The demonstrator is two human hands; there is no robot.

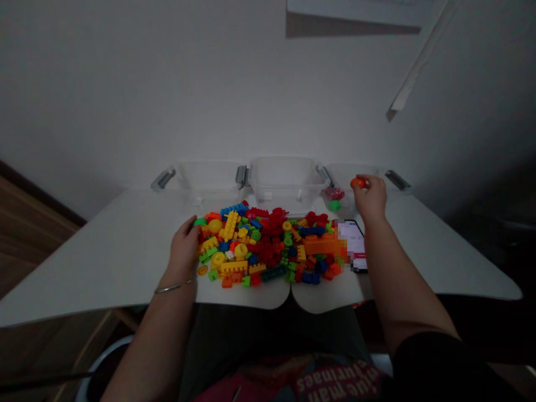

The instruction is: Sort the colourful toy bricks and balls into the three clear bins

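A heap of coloured plastic building blocks (268, 243) lies in the middle of the white table (104, 251). My left hand (184, 248) rests at the heap's left edge, fingers curled against a green piece (200, 221) and yellow pieces. My right hand (371, 196) is raised over the rightmost clear bin (349, 184), its fingers pinched on a small orange round piece (357, 182). Inside that bin lie a red piece (334, 193) and a green piece (334, 205).
Three clear plastic bins stand in a row at the table's far edge: left bin (201, 181), middle bin (287, 181), and the right one. A phone (355, 245) lies by the heap's right side. A white wall rises behind.
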